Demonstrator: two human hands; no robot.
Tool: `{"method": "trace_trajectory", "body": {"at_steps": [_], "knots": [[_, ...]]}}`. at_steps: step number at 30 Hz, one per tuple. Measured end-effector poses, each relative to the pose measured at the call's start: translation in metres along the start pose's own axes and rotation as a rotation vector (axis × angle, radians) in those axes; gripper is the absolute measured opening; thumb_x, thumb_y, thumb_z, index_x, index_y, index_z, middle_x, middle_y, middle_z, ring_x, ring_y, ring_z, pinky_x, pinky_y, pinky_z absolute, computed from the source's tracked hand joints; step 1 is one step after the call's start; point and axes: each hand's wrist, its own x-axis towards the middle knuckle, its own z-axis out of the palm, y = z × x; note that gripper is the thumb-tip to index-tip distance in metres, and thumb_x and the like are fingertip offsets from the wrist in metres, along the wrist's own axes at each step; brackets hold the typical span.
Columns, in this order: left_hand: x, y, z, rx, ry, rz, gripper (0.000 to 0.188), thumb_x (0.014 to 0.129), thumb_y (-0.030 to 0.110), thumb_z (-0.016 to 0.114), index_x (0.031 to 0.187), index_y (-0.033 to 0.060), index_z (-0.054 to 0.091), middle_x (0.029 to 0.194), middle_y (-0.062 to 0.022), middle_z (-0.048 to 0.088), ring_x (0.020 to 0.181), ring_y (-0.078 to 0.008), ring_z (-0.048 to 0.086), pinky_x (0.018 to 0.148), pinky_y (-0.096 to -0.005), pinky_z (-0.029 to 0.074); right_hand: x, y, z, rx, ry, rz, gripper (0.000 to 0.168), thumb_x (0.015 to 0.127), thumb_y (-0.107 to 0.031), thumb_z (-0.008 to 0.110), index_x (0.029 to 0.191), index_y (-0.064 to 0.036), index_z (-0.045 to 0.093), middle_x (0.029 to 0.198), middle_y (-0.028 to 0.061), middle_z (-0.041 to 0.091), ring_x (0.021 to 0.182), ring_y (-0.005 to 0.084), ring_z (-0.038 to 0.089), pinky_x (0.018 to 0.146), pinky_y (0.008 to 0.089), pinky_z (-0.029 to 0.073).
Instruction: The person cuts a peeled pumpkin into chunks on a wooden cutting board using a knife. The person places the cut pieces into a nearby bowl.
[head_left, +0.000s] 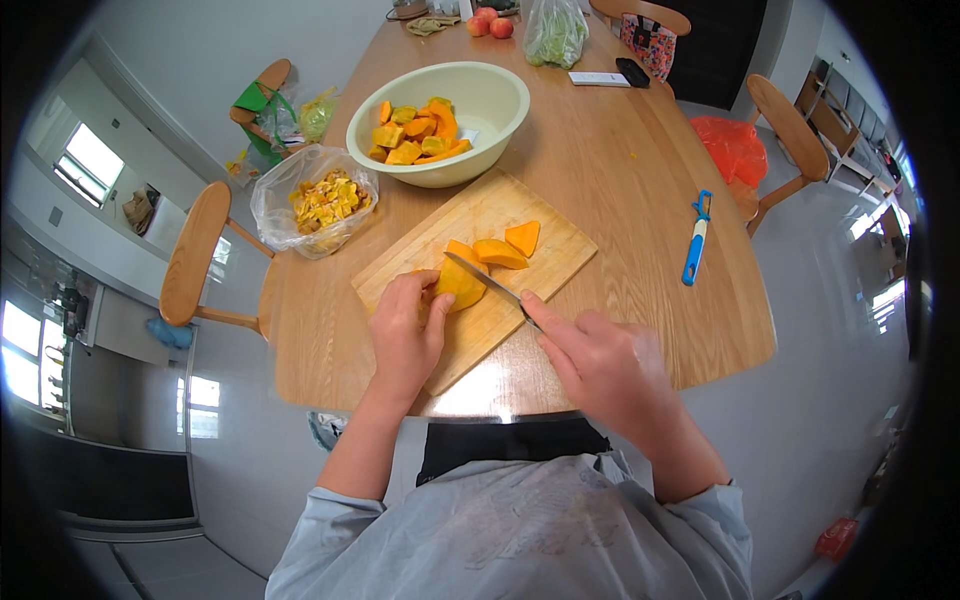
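Observation:
On a wooden cutting board (544, 202), my left hand (409, 319) steadies a large piece of peeled pumpkin (459, 289) with thumb and fingers. My right hand (600, 360) grips a kitchen knife (491, 285), its index finger stretched along the blade's back and its handle mostly hidden in the palm. The blade lies across the pumpkin; how deep it cuts I cannot tell. Just beyond the blade are cut pumpkin pieces (501, 253), one of them a separate wedge (523, 238) farther right. Behind the board stands a pale green basin (495, 97) holding pumpkin chunks (416, 135).
A clear plastic bag (274, 206) of pumpkin peelings (330, 201) sits left of the board. A blue-handled peeler (697, 244) lies at right on the wooden table (637, 225). Apples (491, 26), a bag of green vegetables (556, 37) and a white remote-like object (598, 79) are farther back. Chairs (196, 255) flank the table.

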Motion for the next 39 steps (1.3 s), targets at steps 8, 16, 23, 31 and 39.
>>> {"method": "trace_trajectory", "body": {"at_steps": [8, 16, 23, 31, 39], "knots": [[0.0, 0.003, -0.001, -0.004, 0.0, 0.015, 0.024, 0.08, 0.0, 0.074, 0.101, 0.0, 0.063, 0.093, -0.0156, 0.065, 0.084, -0.0317, 0.065, 0.074, -0.0377, 0.052, 0.009, -0.009, -0.005, -0.067, -0.099, -0.037, 0.053, 0.08, -0.006, 0.063, 0.133, -0.011, 0.064, 0.068, 0.0056, 0.057, 0.051, 0.0208, 0.06, 0.046, 0.034, 0.049], [0.0, 0.003, -0.002, 0.024, -0.012, 0.042, 0.024, 0.078, 0.0, 0.075, 0.099, 0.0006, 0.062, 0.092, -0.0142, 0.062, 0.086, -0.032, 0.062, 0.074, -0.0382, 0.052, 0.028, -0.02, 0.008, -0.09, -0.166, -0.039, 0.049, 0.083, -0.01, 0.062, 0.133, -0.006, 0.063, 0.068, 0.0091, 0.061, 0.055, 0.0245, 0.064, 0.051, 0.0364, 0.051], [0.01, 0.007, -0.003, -0.031, 0.018, -0.03, 0.023, 0.079, -0.003, 0.073, 0.098, 0.0002, 0.062, 0.094, -0.0152, 0.061, 0.086, -0.0325, 0.062, 0.075, -0.0387, 0.052, 0.038, -0.014, 0.024, -0.092, -0.187, -0.044, 0.052, 0.082, -0.007, 0.059, 0.134, -0.002, 0.06, 0.069, 0.0118, 0.063, 0.061, 0.026, 0.068, 0.054, 0.0377, 0.053], [0.014, 0.006, 0.001, -0.017, -0.01, 0.012, 0.022, 0.079, -0.006, 0.072, 0.098, 0.0005, 0.062, 0.094, -0.0153, 0.061, 0.086, -0.0319, 0.063, 0.074, -0.0376, 0.053, 0.031, -0.011, 0.027, -0.063, -0.193, -0.045, 0.056, 0.081, -0.006, 0.06, 0.137, -0.003, 0.058, 0.072, 0.0118, 0.064, 0.059, 0.0253, 0.067, 0.054, 0.0375, 0.053], [0.014, 0.01, 0.001, -0.044, -0.007, -0.001, 0.022, 0.078, -0.008, 0.072, 0.096, -0.0005, 0.062, 0.092, -0.0149, 0.062, 0.084, -0.0303, 0.065, 0.073, -0.0365, 0.054, 0.01, -0.011, 0.004, -0.037, -0.152, -0.017, 0.044, 0.092, -0.018, 0.065, 0.135, -0.013, 0.061, 0.064, 0.0098, 0.06, 0.052, 0.027, 0.062, 0.048, 0.039, 0.049]]}}
